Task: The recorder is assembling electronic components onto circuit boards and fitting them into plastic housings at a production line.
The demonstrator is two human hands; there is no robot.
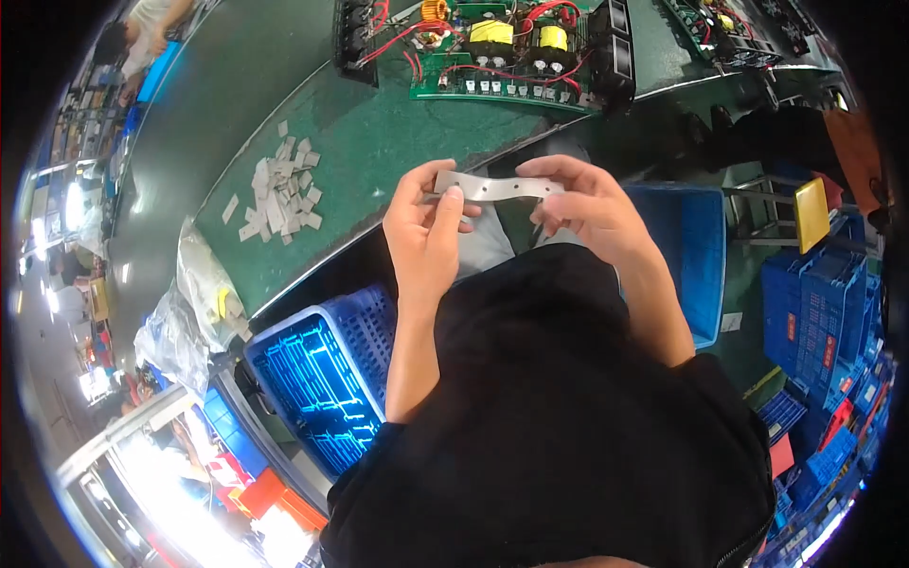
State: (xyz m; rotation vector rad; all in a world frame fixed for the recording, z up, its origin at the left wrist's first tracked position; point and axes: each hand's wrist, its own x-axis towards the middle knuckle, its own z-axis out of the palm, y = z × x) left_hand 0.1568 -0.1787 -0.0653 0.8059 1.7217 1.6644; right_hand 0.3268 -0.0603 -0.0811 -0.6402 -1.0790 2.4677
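Observation:
A wavy pale grey strip with a row of small holes [500,189] is held up in front of my body, just off the table's near edge. My left hand [424,232] pinches its left end between thumb and fingers. Around its right end, the thumb and fingers of my right hand [598,210] are closed. The strip bends between the two hands. On the green table [379,142], to the left, lies a loose pile of small pale rectangular pieces [275,194]. Beyond my hands sits a circuit board assembly [511,87] with yellow-wrapped transformers, red wires and black fans.
Below the table edge stand a blue crate [365,327] at left and a blue bin [705,256] at right. Clear plastic bags [180,327] hang at the left corner. A yellow-topped stool [811,216] and stacked blue crates [814,317] are farther right. Another board [724,33] lies top right.

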